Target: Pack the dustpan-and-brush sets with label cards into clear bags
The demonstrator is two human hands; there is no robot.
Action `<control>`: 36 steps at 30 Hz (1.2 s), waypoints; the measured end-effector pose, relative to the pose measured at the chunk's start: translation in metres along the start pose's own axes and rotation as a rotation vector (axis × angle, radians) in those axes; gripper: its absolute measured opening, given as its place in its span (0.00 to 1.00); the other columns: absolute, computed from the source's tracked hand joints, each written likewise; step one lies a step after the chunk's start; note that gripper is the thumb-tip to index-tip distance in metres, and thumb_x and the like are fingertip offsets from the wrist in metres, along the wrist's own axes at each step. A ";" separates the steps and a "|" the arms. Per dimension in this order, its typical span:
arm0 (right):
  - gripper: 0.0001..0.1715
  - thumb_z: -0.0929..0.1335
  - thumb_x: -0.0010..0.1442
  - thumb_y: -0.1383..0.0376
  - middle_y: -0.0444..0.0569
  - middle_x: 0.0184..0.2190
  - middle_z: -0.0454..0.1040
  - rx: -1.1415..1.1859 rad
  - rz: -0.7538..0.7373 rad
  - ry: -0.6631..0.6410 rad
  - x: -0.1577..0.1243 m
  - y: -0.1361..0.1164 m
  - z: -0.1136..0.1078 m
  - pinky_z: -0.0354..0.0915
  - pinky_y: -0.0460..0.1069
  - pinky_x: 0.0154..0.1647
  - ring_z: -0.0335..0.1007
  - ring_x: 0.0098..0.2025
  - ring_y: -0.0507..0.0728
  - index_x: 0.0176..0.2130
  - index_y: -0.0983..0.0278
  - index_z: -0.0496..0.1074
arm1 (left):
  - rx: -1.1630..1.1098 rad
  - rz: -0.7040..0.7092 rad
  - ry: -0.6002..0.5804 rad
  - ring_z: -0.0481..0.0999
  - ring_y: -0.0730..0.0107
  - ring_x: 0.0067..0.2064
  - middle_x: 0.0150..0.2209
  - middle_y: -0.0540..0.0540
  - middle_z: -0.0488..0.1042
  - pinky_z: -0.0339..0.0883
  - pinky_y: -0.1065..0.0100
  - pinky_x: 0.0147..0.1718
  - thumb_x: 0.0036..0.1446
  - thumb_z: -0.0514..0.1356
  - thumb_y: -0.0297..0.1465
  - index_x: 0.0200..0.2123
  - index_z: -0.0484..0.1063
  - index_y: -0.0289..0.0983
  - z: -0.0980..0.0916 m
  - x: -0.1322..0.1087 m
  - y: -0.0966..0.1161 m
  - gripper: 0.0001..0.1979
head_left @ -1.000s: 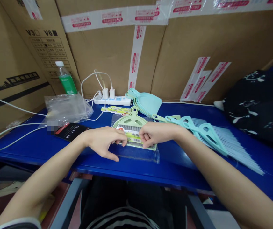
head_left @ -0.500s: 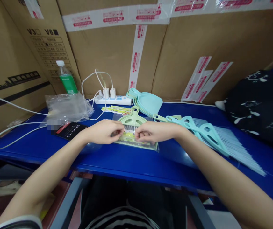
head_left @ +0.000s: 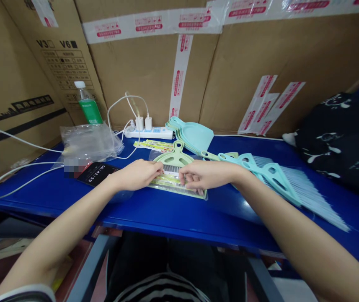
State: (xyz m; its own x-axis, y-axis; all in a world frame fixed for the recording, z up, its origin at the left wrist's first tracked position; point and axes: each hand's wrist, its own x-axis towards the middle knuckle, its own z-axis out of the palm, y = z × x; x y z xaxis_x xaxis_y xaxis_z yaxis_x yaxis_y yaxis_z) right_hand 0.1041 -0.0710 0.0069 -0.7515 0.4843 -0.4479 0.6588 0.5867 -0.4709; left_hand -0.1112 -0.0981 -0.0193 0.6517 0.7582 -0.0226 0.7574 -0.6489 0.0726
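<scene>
Moved since a second ago: left hand [head_left: 138, 174] is curling in at the clear bag [head_left: 179, 191], where its thumb was spreading wide before; the bag's near end, which was trailing toward the person, is now reaching only about as far as the dustpan's wide edge.
Left grip: fingers are bending close together, tips resting at the bag's left side; whether they are pinching plastic, cannot tell.
Right grip: right hand [head_left: 200, 174] is hanging over the bag's right part, fingers loosely bent and slightly apart; cannot tell if it is gripping anything.
Green dustpan: green dustpan [head_left: 174, 158] is lying flat between the two hands, its handle pointing away from the person, its wide edge facing the person.
Inside the pan: a brush is lying there, grey bristles [head_left: 170, 168] showing above a yellow-green label [head_left: 166, 179]; fingers of both hands are partly covering this area.
Blue table, right: blue brushes [head_left: 261, 167] are fanning out beyond the right hand.
Blue table, back: stacked dustpans [head_left: 198, 134] are leaning near a power strip [head_left: 157, 133]; paper strips [head_left: 156, 145] are lying just behind the bag.
Blue table, left: a phone [head_left: 94, 173] is showing 00:42:59 beside the left forearm.
</scene>
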 end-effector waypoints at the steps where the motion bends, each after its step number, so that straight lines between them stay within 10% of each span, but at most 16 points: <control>1: 0.09 0.65 0.56 0.71 0.42 0.24 0.74 -0.021 -0.004 0.009 -0.002 -0.001 -0.001 0.63 0.45 0.30 0.70 0.26 0.51 0.40 0.66 0.68 | 0.005 0.000 0.002 0.71 0.69 0.28 0.32 0.47 0.75 0.58 0.70 0.27 0.62 0.45 0.28 0.34 0.64 0.37 0.000 0.000 0.000 0.09; 36: 0.14 0.67 0.53 0.77 0.40 0.27 0.66 -0.260 0.080 0.054 -0.005 -0.005 -0.003 0.56 0.46 0.31 0.64 0.30 0.52 0.37 0.63 0.64 | 0.145 -0.029 -0.036 0.68 0.74 0.25 0.36 0.47 0.70 0.60 0.69 0.27 0.66 0.45 0.33 0.35 0.66 0.36 0.003 0.004 0.004 0.13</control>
State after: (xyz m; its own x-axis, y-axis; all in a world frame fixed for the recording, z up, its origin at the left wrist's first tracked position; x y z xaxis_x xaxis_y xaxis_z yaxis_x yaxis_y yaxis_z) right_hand 0.1049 -0.0745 0.0135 -0.7032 0.5655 -0.4310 0.6900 0.6890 -0.2217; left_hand -0.1056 -0.0976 -0.0221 0.6283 0.7758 -0.0581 0.7724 -0.6310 -0.0732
